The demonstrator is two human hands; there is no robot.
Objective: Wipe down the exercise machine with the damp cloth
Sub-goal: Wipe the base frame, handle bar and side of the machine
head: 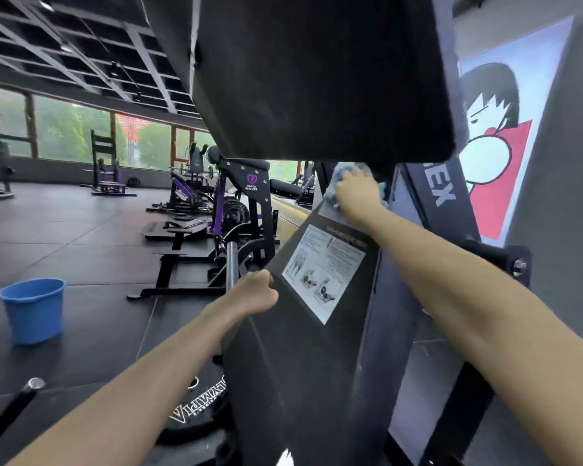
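Looking at a big black steel exercise machine (303,381) w/ a thick dark pad overhead, filling most of the view. Standing off to the left on the rubber floor, a round blue plastic bucket (32,309). Curling around the machine's panel edge, left hand (254,292), gripping it beside the white instruction sticker (323,270). Pressing up top under the pad, right hand (357,190), fingers clutching a crumpled blue damp cloth (345,174) against the frame.
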